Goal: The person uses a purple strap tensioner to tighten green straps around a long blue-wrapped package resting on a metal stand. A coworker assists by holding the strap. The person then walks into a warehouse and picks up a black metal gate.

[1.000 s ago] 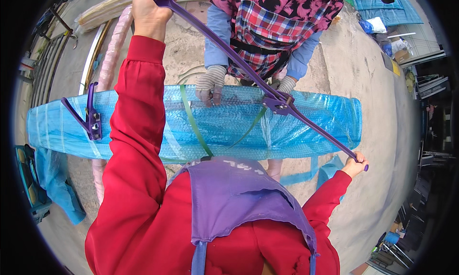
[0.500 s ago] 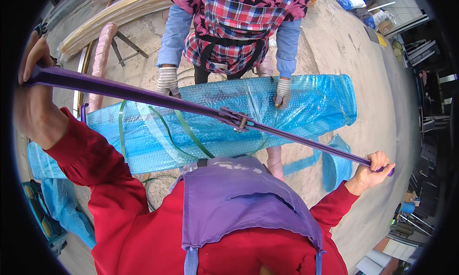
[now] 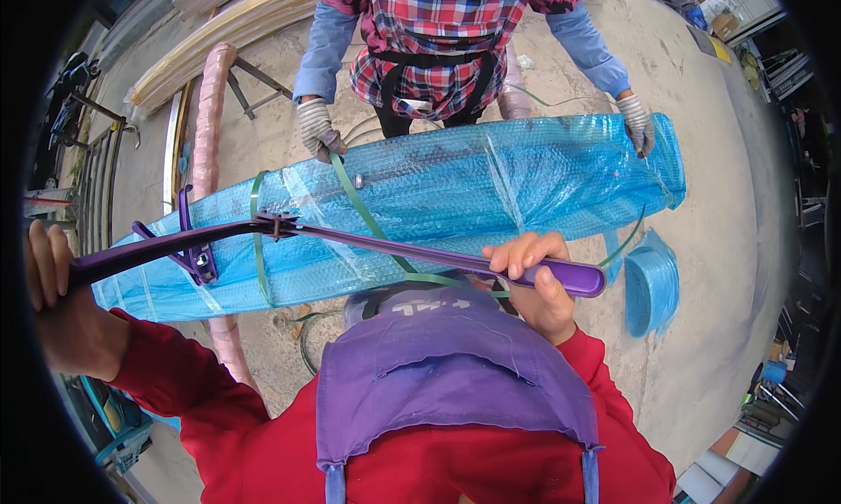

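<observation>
Purple tool (image 3: pixel 279 226) in both curled hands (image 3: pixel 83 329) (image 3: pixel 540 308)

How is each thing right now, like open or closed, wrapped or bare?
Blue bundle: wrapped in bubble film
Long purple tool: held, handles spread wide
Left hand: closed around one handle
Right hand: gripping the other handle
Small purple tool: lying on the bundle, handles apart
Green straps: crossing the bundle

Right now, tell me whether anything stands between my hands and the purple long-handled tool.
Nothing visible does: the left hand and the right hand each grip a handle of the purple long-handled tool directly. The co-worker's gloved hands are clear of it.
</observation>
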Motion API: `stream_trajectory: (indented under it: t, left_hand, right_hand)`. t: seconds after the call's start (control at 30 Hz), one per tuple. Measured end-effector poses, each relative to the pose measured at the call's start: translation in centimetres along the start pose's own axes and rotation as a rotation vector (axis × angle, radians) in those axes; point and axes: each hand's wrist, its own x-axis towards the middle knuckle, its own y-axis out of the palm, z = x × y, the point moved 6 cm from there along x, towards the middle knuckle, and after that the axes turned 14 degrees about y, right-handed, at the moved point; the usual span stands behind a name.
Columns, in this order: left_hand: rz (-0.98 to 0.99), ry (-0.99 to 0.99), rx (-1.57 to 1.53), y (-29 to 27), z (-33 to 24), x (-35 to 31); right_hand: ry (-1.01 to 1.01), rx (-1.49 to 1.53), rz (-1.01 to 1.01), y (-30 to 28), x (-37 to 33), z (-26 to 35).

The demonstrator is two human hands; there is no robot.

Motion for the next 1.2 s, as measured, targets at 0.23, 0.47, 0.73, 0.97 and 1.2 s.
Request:
stream_trajectory:
  t: [0.23,0.47,0.73,0.97,1.2]
  left_hand:
    - [-0.002,-0.062,-0.023,3.7,4.2,-3.1]
    - [0.153,-0.052,0.066,5.5,8.1,-5.6]
    - [0.176,-0.065,0.121,6.7,9.1,-6.0]
    - [0.115,0.089,0.215,4.7,8.2,-6.5]
    - [-0.059,-0.105,0.203,3.5,7.1,-8.1]
  right_hand:
    - [0.368,-0.101,-0.043,0.4,-2.2,-4.9]
    - [0.512,0.168,-0.188,-0.9,-4.2,-11.3]
    - [0.545,0.280,-0.317,-1.1,-6.3,-13.4]
    - [0.452,-0.035,-0.119,0.3,-4.3,-11.9]
    - [0.429,-0.216,0.127,1.1,-1.5,-9.9]
